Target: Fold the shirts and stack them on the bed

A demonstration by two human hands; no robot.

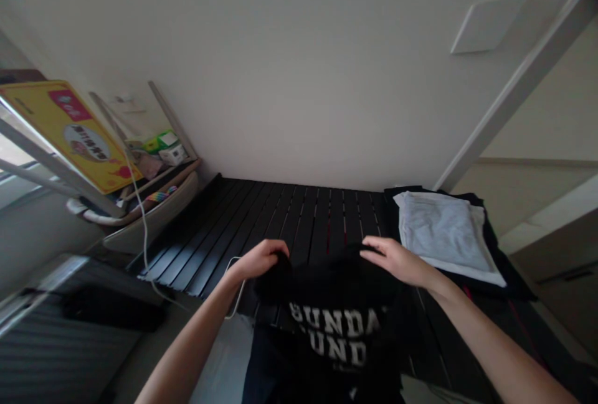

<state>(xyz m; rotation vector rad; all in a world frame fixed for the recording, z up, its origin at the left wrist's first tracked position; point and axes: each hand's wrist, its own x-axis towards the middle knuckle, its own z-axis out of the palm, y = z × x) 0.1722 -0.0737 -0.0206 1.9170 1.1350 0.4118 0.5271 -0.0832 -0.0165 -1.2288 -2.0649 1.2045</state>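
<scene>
One black T-shirt (327, 335), white block lettering on its front, hangs between both hands above a slatted black platform (289, 223); left hand (259, 259): fingers curled, pinching the top edge; right hand (392, 261): fingers straight, pressed together over the edge; one folded pale grey garment (443, 236) lies to the right on dark cloth (495, 254).

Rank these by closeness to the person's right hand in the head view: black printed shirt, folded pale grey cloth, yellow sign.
1. The black printed shirt: touching the right hand, centre.
2. The folded pale grey cloth: to the hand's right, on dark slats.
3. The yellow sign: far left.
</scene>
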